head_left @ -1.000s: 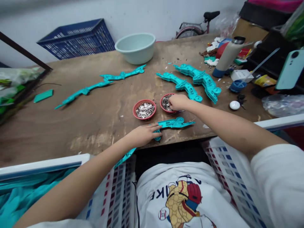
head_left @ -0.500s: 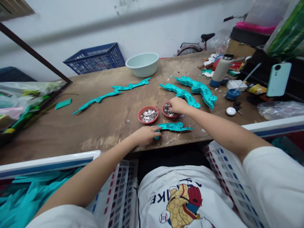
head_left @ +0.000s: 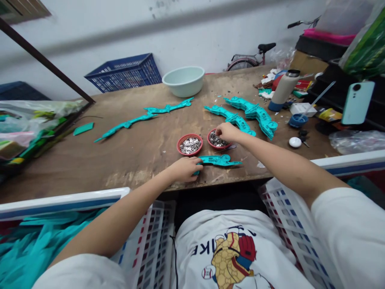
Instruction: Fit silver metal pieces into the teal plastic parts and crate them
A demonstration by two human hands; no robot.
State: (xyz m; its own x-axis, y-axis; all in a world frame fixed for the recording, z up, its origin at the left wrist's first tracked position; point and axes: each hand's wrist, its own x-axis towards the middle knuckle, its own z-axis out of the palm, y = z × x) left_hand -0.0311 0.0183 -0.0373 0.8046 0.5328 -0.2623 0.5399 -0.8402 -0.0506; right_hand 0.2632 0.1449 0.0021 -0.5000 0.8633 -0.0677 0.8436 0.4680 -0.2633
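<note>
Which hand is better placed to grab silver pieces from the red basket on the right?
Probably the right hand: its fingers are already at that red basket, while the left hand rests on the teal plastic piece.

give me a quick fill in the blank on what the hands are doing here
The left hand rests on a ____ molded piece.
The right hand is in a small ____ basket.
That basket holds small ____ pieces.
Behind the far edge of the wooden table, by the wall, stands a ____.

teal; red; silver; bicycle
</note>
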